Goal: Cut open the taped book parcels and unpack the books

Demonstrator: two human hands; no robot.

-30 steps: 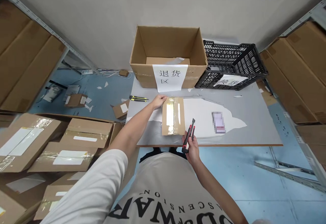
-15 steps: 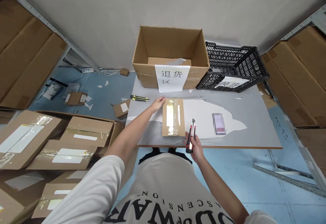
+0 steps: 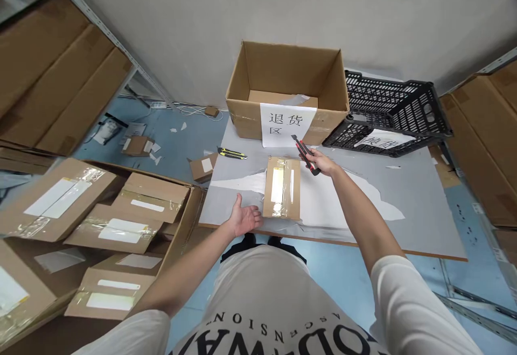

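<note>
Carton (image 3: 281, 189) lies on the bench (image 3: 428, 188) between left hand (image 3: 244, 218), fingers uncurled just beside its near left corner, and right hand (image 3: 322, 162), clamped on a cutter (image 3: 305, 154) near its far right corner

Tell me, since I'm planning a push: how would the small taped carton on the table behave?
The small carton probably stays stiff, since its edges look straight. Lying flat on the table, it seems likelier to slide than tip.
</note>
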